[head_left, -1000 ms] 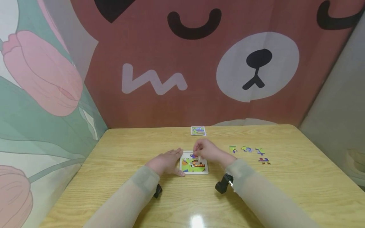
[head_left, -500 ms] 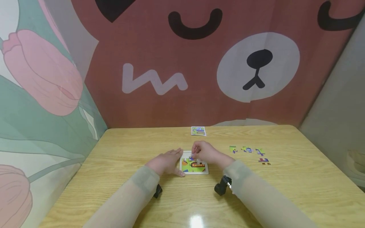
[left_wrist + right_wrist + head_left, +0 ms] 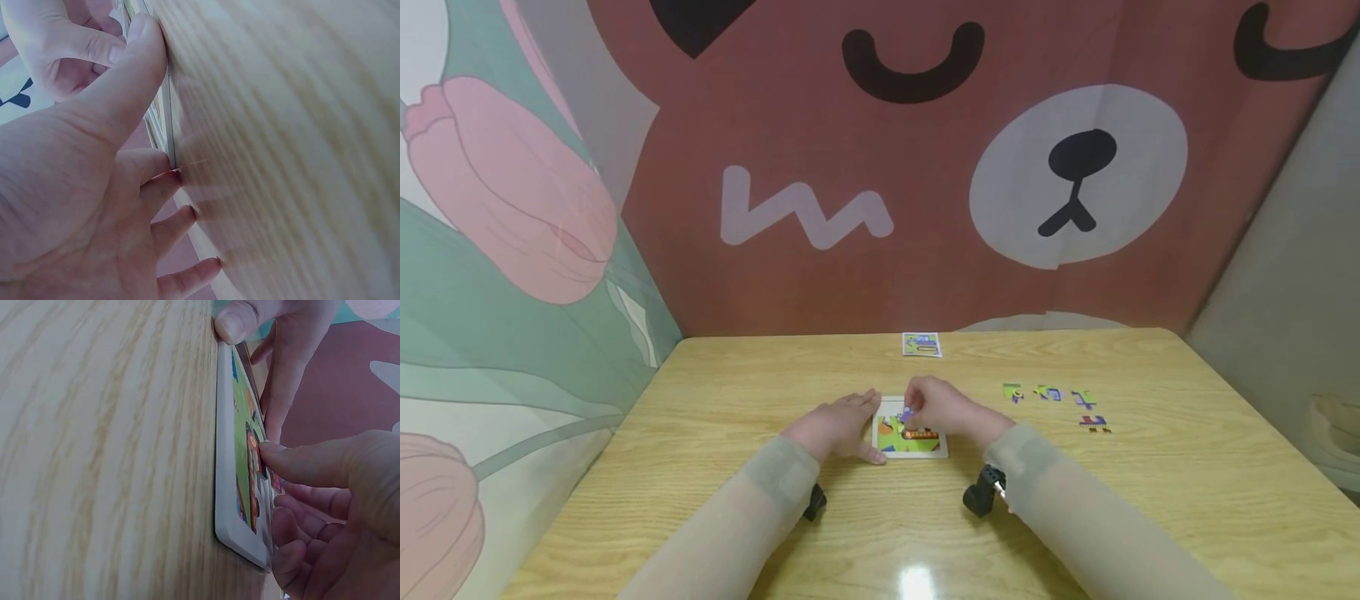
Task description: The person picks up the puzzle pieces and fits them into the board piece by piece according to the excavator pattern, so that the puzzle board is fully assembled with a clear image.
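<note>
A white-rimmed jigsaw tray (image 3: 911,455) lies flat on the table, its lower part filled with a green and orange picture. My left hand (image 3: 837,427) rests along the tray's left side, thumb at the near corner and fingers spread on the table, as the left wrist view also shows. Over the tray's upper part, my right hand (image 3: 943,407) pinches a small purple-blue puzzle piece (image 3: 905,416) between thumb and fingers. In the right wrist view the right thumb (image 3: 294,461) is low over the picture (image 3: 242,447); the fingers partly hide the piece.
Several loose puzzle pieces (image 3: 1048,392) lie to the right of the tray, with another piece (image 3: 1093,422) nearer. A picture card (image 3: 921,344) lies at the table's back edge, before a wall hanging with a bear (image 3: 925,208).
My right hand has shifted slightly left and settled lower over the tray with the puzzle piece. The left hand, the loose pieces and the card stay where they were.
</note>
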The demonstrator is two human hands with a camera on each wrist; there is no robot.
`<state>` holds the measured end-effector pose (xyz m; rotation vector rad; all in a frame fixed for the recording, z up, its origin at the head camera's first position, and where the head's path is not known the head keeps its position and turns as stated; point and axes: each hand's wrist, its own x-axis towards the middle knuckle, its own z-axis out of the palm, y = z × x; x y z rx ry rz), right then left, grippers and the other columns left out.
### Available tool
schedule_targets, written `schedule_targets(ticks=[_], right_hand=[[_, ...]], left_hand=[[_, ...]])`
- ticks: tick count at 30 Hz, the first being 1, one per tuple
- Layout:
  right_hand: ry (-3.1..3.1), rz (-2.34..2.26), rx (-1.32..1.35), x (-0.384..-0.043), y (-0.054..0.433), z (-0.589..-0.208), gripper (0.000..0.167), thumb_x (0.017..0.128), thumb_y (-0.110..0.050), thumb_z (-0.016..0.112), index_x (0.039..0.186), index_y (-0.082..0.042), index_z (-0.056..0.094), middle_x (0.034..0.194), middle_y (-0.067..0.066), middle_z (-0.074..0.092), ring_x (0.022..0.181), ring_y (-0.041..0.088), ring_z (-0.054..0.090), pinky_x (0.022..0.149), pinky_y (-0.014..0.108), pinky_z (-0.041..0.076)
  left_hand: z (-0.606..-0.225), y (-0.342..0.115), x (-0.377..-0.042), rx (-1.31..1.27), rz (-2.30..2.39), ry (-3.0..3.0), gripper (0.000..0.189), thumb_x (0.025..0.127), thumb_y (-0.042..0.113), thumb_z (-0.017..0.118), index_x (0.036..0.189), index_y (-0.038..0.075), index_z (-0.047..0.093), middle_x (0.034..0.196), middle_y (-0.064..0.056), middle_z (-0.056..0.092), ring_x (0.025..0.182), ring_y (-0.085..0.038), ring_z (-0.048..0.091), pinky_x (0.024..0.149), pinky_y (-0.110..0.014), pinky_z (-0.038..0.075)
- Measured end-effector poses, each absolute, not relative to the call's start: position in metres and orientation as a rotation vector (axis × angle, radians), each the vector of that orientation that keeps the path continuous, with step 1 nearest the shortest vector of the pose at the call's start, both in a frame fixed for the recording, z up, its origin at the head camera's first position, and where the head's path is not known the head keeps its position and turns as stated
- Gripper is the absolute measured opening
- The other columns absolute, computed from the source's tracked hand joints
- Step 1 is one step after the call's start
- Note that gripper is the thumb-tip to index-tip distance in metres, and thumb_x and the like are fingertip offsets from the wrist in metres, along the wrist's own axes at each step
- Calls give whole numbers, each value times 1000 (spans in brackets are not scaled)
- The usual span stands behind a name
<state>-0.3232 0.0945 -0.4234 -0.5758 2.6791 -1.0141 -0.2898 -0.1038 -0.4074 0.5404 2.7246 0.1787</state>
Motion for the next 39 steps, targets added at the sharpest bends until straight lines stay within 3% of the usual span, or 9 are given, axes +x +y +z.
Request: schedule_targets(ticks=[6,12,19,28,32,39], right_hand=[[2704,-918,-605,-324,94,-426,23,80,-4,81,91,-9,62,89,2,58,84,18,54,80,35,49],[2718,-891,-650,-320,93,-424,28,81,-3,81,97,-10,60,85,5,55,77,19,53,68,33,47],[2720,-886,-639,-317,93,-421,18,81,-5,81,90,-11,66,80,3,55,73,18,52,63,32,43],[2684,-914,-658,-315,98,-416,7,93,-10,69,98,-14,71,86,2,56,77,18,53,65,33,45],[2711,-981,-677,-315,110,-408,9,95,-10,67,102,-10,71,87,2,57,79,19,53,66,34,46],[2777,-1004,-769,-309,162,-390,6,91,-3,68,97,-4,71,82,2,58,72,18,51,62,34,44]], left_hand=[[-408,-104,-290,548,172,2730,106,78,61,72,158,12,22,164,-1,17,147,-28,20,113,-58,24],[-407,-104,-289,540,170,2730,106,78,61,72,158,13,23,164,-1,17,147,-27,20,114,-57,24],[-406,-104,-288,544,172,2731,106,78,61,72,158,13,23,164,-1,17,147,-28,19,114,-57,23],[-408,-105,-291,511,198,2715,106,78,60,73,159,15,22,164,0,17,148,-27,19,115,-55,23],[-409,-106,-290,512,203,2724,106,78,59,74,159,14,22,164,-1,17,148,-28,18,115,-55,22],[-411,-106,-288,532,240,2734,107,77,58,75,159,14,22,164,0,15,148,-27,17,115,-56,19]])
